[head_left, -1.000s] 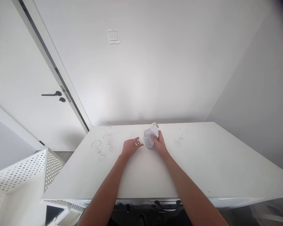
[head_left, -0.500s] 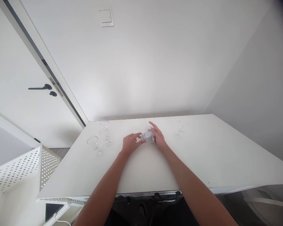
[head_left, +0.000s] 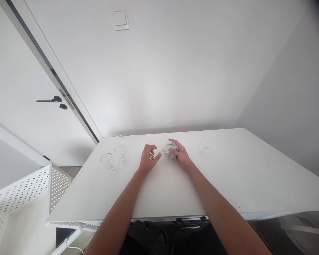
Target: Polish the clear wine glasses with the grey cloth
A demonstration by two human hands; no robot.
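At centre frame, above the white table (head_left: 159, 191), I judge the step in hand to be wiping. My left hand (head_left: 148, 161) has thumb and forefinger pinched on the stem of a wine glass (head_left: 159, 153) held sideways, with the other fingers loosely curled. My right hand (head_left: 181, 156) is cupped tight around a grey cloth (head_left: 172, 151) pressed against the bowl. 3 glasses (head_left: 108, 160) stand at left of centre and 1 glass (head_left: 206, 143) at right. The next move calls for a steady stem pinch and light cloth pressure.
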